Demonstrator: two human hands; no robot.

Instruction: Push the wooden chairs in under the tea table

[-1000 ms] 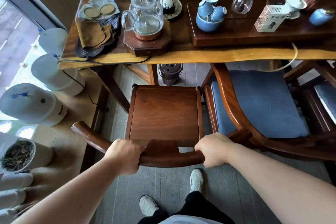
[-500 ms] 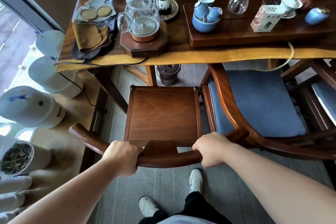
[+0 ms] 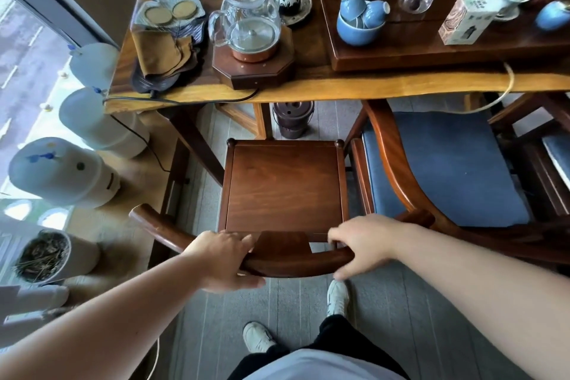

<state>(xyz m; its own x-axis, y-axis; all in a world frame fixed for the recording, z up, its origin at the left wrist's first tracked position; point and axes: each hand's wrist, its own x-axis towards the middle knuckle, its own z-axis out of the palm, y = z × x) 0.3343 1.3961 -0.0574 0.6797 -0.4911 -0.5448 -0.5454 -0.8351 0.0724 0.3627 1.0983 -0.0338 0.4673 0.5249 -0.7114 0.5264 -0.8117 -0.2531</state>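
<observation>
Wood everywhere: bare chair point(image 3: 285, 185) straight ahead of both hands, seat front well short of the tea table point(image 3: 339, 83) near edge, so the push runs forward, away from the body. Left hand point(image 3: 223, 259) rests on the curved backrest, fingers loose, not clamped. Right hand point(image 3: 361, 244) likewise, fingers spread over the rail. Both equally near. Count: 2 hands, 1 bare chair, 1 blue-cushioned chair point(image 3: 447, 163) just right, partly under; a 3rd at the frame's right edge.

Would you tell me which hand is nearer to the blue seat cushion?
The right hand. It rests on the chair's backrest rail just beside the blue seat cushion; the left hand sits further along the rail, away from it.
</observation>
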